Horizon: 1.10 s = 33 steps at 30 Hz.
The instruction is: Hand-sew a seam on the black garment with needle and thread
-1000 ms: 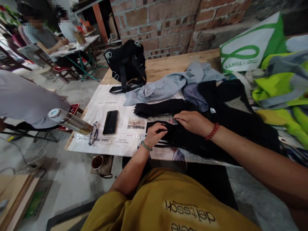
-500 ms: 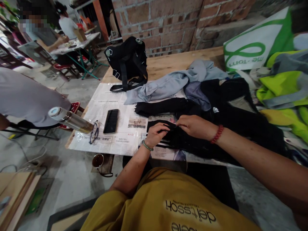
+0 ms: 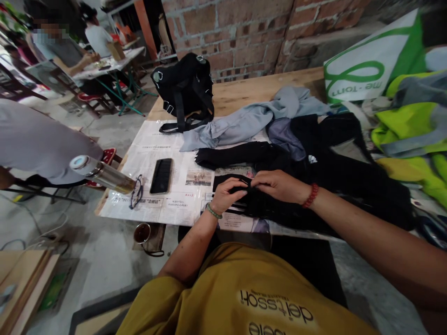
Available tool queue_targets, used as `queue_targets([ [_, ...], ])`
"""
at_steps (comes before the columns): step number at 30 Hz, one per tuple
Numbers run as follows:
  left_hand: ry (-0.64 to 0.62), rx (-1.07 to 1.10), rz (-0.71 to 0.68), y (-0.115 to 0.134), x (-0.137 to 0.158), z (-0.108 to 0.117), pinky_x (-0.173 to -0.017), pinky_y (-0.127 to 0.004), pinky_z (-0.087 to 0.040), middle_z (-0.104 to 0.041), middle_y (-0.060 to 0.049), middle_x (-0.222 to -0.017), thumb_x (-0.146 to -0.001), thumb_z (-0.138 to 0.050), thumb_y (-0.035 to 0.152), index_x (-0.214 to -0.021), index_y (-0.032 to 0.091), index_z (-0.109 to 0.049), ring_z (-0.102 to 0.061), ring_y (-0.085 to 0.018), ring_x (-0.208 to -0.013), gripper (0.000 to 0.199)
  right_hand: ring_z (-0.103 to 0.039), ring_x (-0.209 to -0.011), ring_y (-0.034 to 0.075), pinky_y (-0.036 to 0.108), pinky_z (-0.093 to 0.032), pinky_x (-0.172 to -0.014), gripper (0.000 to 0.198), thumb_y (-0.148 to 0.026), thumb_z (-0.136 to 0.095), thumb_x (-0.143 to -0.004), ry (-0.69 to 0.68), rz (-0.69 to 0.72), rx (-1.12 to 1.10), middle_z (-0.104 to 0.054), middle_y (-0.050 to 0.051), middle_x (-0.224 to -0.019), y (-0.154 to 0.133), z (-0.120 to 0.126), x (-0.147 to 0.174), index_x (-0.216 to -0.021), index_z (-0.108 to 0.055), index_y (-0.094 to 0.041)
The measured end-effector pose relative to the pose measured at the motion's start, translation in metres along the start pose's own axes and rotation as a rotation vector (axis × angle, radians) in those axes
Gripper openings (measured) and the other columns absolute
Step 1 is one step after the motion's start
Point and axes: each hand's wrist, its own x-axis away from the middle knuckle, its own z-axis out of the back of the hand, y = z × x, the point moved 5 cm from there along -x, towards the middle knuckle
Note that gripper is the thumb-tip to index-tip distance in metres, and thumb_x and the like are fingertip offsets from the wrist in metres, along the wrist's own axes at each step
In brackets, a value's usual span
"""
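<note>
A black garment [image 3: 352,186] with a small white logo lies spread over the newspaper-covered table. My left hand [image 3: 227,193], with a green bead bracelet at the wrist, pinches an edge of the black cloth. Close beside it, my right hand [image 3: 277,186], wearing a red bead bracelet, has thumb and fingertips closed on the same edge. Whether a small tool sits between the right fingertips is too fine to make out. A light grey-blue cloth [image 3: 240,123] lies crumpled behind the black garment.
On the table's left part are a phone [image 3: 161,176], glasses [image 3: 137,191] and a bottle [image 3: 101,173]. A black backpack [image 3: 186,88] stands behind. Bright yellow-green clothing [image 3: 401,123] and a white-green bag [image 3: 370,65] are at right. People sit at left; a cup [image 3: 142,232] is below the table edge.
My right hand has shifted slightly left, so its fingertips are now closer to my left hand's. The left hand and the garment have hardly moved.
</note>
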Motion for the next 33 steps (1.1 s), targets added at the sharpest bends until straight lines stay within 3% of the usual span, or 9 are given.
queue_targets([
  [11, 0.018, 0.16, 0.081, -0.003, 0.0, 0.002, -0.085, -0.029, -0.047, -0.067, -0.005, -0.089, -0.079, -0.065, 0.027, -0.085, 0.019, -0.072, -0.061, -0.015, -0.089, 0.013, -0.061, -0.069, 0.012, 0.022, -0.044, -0.064, 0.022, -0.021, -0.044, -0.085, 0.091, -0.003, -0.085, -0.067, 0.002, -0.076, 0.005, -0.013, 0.006, -0.087, -0.066, -0.02],
  [25, 0.063, 0.24, 0.201, -0.016, 0.002, 0.002, -0.078, -0.026, -0.045, -0.065, -0.002, -0.084, -0.076, -0.068, 0.027, -0.082, 0.018, -0.07, -0.059, -0.013, -0.083, 0.011, -0.065, -0.072, 0.013, 0.023, -0.049, -0.069, 0.019, -0.023, -0.048, -0.082, 0.258, -0.098, -0.21, -0.07, 0.002, -0.08, 0.011, -0.027, 0.014, -0.086, -0.066, -0.021],
  [33, 0.09, 0.349, 0.191, -0.014, 0.002, 0.003, -0.08, -0.027, -0.046, -0.066, -0.001, -0.084, -0.07, -0.072, 0.023, -0.079, 0.019, -0.07, -0.06, -0.013, -0.084, 0.01, -0.064, -0.072, 0.014, 0.025, -0.049, -0.068, 0.021, -0.023, -0.046, -0.08, 0.281, -0.156, -0.284, -0.07, 0.001, -0.079, 0.011, -0.038, 0.016, -0.085, -0.066, -0.022],
])
